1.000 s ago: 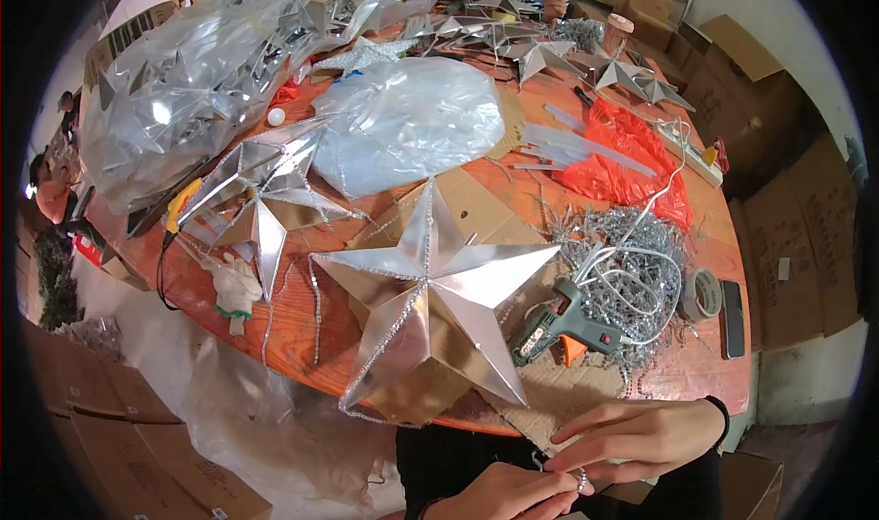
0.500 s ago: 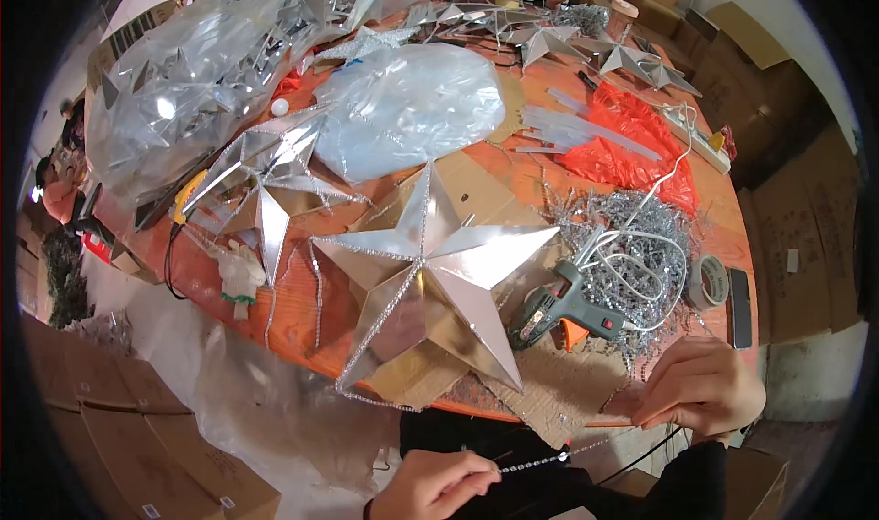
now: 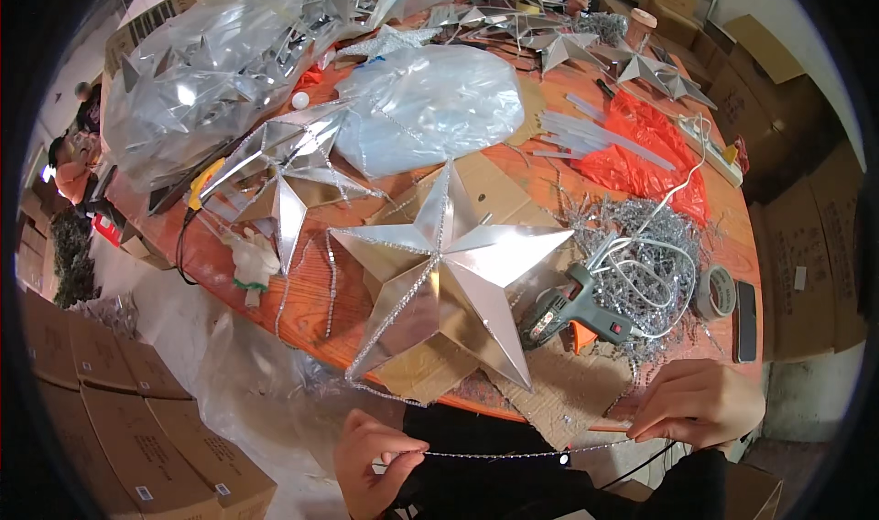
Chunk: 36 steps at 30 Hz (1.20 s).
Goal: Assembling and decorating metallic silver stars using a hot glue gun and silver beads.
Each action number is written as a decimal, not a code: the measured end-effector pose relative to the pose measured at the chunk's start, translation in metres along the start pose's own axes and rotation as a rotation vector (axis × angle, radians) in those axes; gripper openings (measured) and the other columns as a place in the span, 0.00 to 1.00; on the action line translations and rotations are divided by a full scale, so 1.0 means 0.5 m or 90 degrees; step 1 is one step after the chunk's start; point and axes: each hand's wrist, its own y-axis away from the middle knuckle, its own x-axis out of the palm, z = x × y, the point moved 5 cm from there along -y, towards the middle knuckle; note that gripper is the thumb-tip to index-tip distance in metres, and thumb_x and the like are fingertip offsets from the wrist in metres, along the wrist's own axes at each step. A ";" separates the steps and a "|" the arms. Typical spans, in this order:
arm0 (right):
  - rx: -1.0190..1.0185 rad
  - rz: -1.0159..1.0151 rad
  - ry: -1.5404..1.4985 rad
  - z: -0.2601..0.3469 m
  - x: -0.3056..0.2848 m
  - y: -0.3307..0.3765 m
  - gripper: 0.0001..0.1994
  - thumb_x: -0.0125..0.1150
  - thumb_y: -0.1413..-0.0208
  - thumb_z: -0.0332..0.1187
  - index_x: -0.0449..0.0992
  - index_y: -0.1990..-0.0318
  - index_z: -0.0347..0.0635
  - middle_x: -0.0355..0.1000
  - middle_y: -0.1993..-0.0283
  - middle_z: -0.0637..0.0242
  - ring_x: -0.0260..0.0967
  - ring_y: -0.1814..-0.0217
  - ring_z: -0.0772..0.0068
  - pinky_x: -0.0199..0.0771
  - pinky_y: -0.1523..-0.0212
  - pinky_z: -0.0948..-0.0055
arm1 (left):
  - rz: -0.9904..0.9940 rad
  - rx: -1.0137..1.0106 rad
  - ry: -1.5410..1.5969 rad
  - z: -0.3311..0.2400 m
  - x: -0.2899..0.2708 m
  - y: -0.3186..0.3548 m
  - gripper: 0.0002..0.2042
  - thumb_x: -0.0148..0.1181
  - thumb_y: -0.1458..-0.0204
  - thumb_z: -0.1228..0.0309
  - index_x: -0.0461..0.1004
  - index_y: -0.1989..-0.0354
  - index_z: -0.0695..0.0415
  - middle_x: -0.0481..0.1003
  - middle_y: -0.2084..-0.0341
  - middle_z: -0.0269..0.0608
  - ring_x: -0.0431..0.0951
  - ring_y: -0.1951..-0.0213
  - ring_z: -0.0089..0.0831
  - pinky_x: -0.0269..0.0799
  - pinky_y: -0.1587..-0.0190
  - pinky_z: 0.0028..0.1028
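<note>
A thin beaded silver string (image 3: 513,453) stretches taut between my hands below the table edge. My left hand (image 3: 371,460) pinches one end; my right hand (image 3: 698,401) pinches the other beside the table's front edge. On a cardboard sheet (image 3: 558,396) just above lies a large silver star (image 3: 444,277) with bead trim along its ridges. A green glue gun (image 3: 572,308) rests to the star's right, close to my right hand.
A tangle of silver bead string and white cable (image 3: 641,254) sits behind the glue gun, with a tape roll (image 3: 717,291) and a dark phone (image 3: 744,308) at right. Another silver star (image 3: 284,167), clear plastic bags (image 3: 430,103), red plastic (image 3: 655,145) cover the table. Cardboard boxes (image 3: 82,373) stand at left.
My hands have moved apart, drawing the bead string out taut; the left hand went left and the right hand rose to the table edge.
</note>
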 end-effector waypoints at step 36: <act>-0.049 -0.091 -0.211 0.022 0.079 -0.119 0.12 0.60 0.47 0.27 0.71 0.55 0.36 0.70 0.61 0.58 0.70 0.60 0.59 0.71 0.61 0.66 | 0.279 -0.077 0.374 -0.026 0.167 0.012 0.05 0.60 0.50 0.79 0.68 0.70 0.63 0.74 0.76 0.40 0.73 0.72 0.19 0.67 0.68 0.19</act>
